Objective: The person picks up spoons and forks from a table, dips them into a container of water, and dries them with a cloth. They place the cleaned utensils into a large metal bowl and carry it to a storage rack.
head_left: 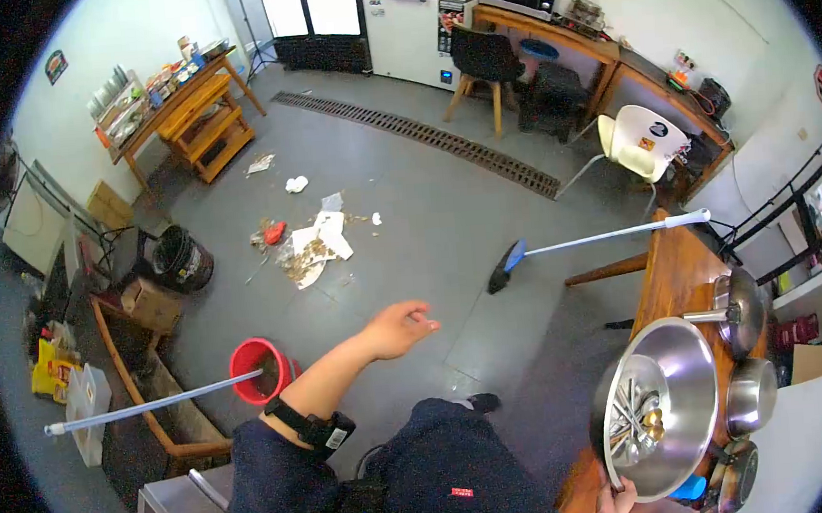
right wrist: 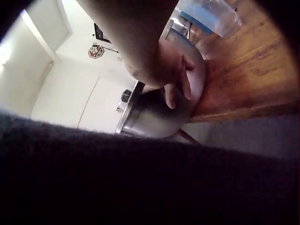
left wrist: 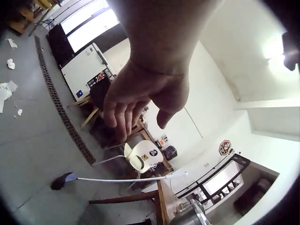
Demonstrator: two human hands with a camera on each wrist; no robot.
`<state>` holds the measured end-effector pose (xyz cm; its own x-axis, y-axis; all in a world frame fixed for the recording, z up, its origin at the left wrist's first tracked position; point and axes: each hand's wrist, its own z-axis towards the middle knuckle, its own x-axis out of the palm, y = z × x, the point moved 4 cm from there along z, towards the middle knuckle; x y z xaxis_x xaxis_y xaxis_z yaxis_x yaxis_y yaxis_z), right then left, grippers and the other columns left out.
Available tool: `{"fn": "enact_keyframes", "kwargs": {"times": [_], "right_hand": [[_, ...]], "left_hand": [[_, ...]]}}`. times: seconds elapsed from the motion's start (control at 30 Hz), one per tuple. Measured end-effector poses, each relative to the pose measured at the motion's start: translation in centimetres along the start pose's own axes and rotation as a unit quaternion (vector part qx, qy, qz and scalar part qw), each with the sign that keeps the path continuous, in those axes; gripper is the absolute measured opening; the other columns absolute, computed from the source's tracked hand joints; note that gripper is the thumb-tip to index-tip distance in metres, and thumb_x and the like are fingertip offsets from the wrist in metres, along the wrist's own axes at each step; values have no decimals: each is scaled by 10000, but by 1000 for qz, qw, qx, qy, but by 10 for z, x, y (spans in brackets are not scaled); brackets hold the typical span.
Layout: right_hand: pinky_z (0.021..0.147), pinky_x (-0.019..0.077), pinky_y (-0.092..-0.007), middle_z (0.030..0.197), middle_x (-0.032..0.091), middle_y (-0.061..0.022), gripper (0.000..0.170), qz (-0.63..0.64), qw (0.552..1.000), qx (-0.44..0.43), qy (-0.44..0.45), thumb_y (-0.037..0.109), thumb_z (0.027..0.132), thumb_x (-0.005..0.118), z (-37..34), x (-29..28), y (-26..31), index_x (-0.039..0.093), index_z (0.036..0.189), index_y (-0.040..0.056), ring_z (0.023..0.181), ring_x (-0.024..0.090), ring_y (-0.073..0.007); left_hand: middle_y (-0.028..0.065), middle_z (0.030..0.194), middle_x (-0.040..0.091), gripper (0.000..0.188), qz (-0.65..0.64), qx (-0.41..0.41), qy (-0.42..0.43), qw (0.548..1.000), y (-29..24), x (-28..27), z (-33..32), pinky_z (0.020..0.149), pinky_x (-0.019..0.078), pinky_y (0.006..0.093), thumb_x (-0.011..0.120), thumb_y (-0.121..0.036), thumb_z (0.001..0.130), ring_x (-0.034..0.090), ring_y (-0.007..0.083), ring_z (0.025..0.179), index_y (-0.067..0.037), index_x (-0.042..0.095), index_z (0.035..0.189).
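My right hand (head_left: 614, 503) grips the rim of a large steel bowl (head_left: 693, 370) at the lower right of the head view. In the right wrist view its fingers (right wrist: 170, 96) lie along the bowl's outer wall. Inside the bowl, several metal spoons and other cutlery (head_left: 640, 422) lie in a heap. The bowl is at the wooden table (right wrist: 243, 70) and tilts toward me. My left hand (head_left: 400, 331) hangs in the air over the grey floor, holding nothing. Its fingers are loosely bent in the left wrist view.
A broom (head_left: 600, 237) leans on the table's end. Pans and a steel pot (head_left: 751, 399) line its far side. Paper and food scraps (head_left: 320, 244) litter the floor. At left stand a red bucket (head_left: 249, 387) with a long handle and a black bin (head_left: 183, 263).
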<state>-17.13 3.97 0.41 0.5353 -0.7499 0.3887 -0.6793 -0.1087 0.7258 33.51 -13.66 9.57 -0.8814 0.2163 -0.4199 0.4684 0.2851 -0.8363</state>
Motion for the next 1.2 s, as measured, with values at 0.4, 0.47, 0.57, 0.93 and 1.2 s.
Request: {"fn": "enact_keyframes", "kwargs": {"times": [0.4,0.47,0.57,0.93,1.2], "right_hand": [[634,432,-272,838,526,-88,206,-184,972,116,-89,40,663,495,-155,95,-49,488,865,0,742,505,-214],[641,428,-272,819,521,-86,208,-179,977,106,-39,24,657,496,-162,103,-57,483,863,-3,736,499,-212],[661,425,-280,817,508,-91,233,-170,978,119,-13,-14,655,481,-148,115,-81,464,888,-15,740,488,-204],[738,421,-316,835,514,-133,244,-346,894,176,227,2,678,458,-161,337,-236,448,917,-44,777,507,-244],[236,243,-278,606,499,-117,303,-446,793,263,322,26,670,470,-237,566,-429,389,947,-65,292,376,-169]], "left_hand": [[50,871,547,313,-171,-83,33,981,93,-15,-74,662,419,256,503,-210,791,511,124,739,-13,448,1028],[62,908,540,355,-237,-59,60,968,97,-13,-77,674,419,256,501,-233,793,513,127,750,-16,423,1063],[84,985,515,435,-268,-51,59,960,95,-21,-83,707,414,258,502,-264,793,508,135,790,-25,363,1128],[170,1079,459,629,-213,-49,-127,967,167,-193,-115,841,346,322,583,-346,714,446,242,995,-10,316,1174],[131,916,558,359,-229,-99,-298,921,286,-417,-104,742,412,289,587,-103,686,529,177,835,6,469,1007]]}}
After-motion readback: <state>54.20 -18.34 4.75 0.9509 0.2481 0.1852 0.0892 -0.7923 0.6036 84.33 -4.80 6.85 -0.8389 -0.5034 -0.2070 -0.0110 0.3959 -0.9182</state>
